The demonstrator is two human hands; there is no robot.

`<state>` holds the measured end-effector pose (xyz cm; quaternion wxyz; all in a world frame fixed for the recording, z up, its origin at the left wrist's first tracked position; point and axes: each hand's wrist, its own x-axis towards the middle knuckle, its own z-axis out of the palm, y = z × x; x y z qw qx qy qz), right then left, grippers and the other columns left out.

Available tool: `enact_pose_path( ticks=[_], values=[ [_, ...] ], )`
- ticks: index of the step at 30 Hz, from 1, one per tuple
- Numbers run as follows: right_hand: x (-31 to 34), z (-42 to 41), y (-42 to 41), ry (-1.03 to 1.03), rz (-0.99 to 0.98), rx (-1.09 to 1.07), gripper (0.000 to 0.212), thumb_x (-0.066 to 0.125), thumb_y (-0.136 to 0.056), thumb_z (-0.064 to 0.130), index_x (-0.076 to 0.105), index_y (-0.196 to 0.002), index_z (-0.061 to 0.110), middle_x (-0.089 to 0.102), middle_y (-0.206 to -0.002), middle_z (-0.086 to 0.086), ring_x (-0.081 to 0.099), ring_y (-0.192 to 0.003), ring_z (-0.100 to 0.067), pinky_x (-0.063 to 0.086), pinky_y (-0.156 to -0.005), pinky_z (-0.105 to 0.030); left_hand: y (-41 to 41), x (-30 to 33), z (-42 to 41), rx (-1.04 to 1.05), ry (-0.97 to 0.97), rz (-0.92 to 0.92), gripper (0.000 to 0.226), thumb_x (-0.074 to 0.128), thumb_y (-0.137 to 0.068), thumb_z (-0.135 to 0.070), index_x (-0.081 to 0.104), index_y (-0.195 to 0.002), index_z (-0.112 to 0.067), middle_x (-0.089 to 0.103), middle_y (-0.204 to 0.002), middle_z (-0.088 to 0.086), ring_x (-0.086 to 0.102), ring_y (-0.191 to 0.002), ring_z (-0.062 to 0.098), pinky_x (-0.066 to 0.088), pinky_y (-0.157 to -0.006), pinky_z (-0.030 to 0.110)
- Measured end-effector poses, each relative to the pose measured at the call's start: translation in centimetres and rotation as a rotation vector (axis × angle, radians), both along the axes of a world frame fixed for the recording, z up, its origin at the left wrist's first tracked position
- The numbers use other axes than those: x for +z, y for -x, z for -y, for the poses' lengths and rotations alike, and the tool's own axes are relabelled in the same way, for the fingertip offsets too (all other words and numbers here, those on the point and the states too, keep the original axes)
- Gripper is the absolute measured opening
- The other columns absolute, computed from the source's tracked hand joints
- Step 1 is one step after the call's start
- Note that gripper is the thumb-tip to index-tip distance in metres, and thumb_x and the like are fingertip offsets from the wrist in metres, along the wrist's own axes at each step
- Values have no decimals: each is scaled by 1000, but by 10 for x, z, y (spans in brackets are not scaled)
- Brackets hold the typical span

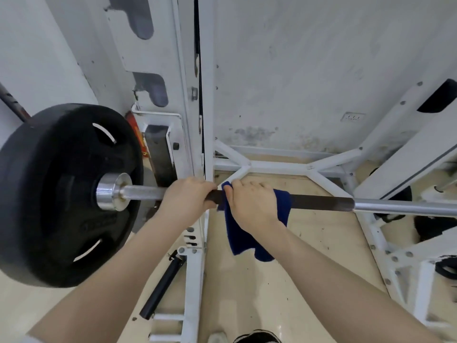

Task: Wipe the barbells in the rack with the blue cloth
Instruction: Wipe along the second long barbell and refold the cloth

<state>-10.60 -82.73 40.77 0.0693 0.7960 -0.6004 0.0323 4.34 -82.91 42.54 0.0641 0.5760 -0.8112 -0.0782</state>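
Right fingers [249, 188] curled over cloth [243, 237], wrapping it on the bar [321, 202]. Left hand [186, 196] grips bare bar at its 9 o'clock, steadying. Suggest: keep wrap tight, slide toward 3 o'clock along dark knurl, rotate cloth around shaft.

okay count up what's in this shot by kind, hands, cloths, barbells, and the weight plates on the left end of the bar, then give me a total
Hands: 2, left hand and right hand, both on the bar
Blue cloth: 1
Barbell: 1
Black weight plate: 1 at the bar's left end
Total: 5
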Motion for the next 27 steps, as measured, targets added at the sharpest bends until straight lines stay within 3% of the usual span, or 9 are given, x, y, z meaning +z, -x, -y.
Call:
enact_pose_path(
  ticks=[2,5,9,12,15,19,24,27],
  values=[
    [6,-1,-16,-22,1,54,49,14,-91,30,60,-83,15,66,-78,0,61,-65,-23,37,-63,-33,0,0,1,28,-9,-15,23,59,-85,-36,62,-94,-15,67,-91,6,60,-89,24,44,-69,34],
    [11,1,-3,-107,-117,167,39,20,-91,24,55,-103,13,63,-96,-3,62,-82,-28,32,-65,-35,-1,0,-2,44,10,-83,18,59,-85,-32,64,-93,-16,65,-86,5,57,-84,23,35,-64,28],
    [20,7,46,-60,-66,-178,30,28,-97,25,56,-95,14,52,-73,-1,49,-66,-26,28,-62,-29,0,2,-6,59,8,-104,13,58,-87,-32,61,-97,-24,54,-78,-4,51,-79,15,34,-62,26],
    [8,4,9,1,-76,-116,15,46,-82,14,59,-76,18,57,-61,-2,55,-55,-25,26,-57,-27,2,3,-7,95,-6,-85,18,59,-87,-33,63,-101,-23,58,-81,0,54,-81,19,40,-62,29],
    [-3,7,-15,164,39,-6,32,34,-76,22,58,-55,17,55,-46,1,53,-40,-20,24,-53,-24,3,3,-7,117,-20,-81,23,58,-87,-34,63,-108,-26,64,-91,6,59,-87,24,46,-66,32],
    [-9,6,21,238,76,6,34,34,-77,23,56,-52,14,54,-45,-3,51,-41,-24,40,-50,-25,4,5,-9,132,-37,-93,18,58,-87,-32,63,-102,-24,63,-89,4,59,-84,23,46,-65,31],
    [-16,5,73,242,137,-134,35,31,-80,20,55,-57,10,56,-52,-7,51,-53,-29,31,-55,-31,5,4,-13,153,-12,-144,14,61,-85,-30,64,-94,-19,57,-80,4,57,-80,24,45,-62,31],
    [-14,4,39,326,168,-99,39,31,-84,21,58,-56,15,56,-50,0,50,-55,-25,29,-58,-28,5,2,-13,155,-7,-155,13,61,-84,-28,64,-92,-18,57,-80,5,56,-78,25,43,-61,30]
  ],
)
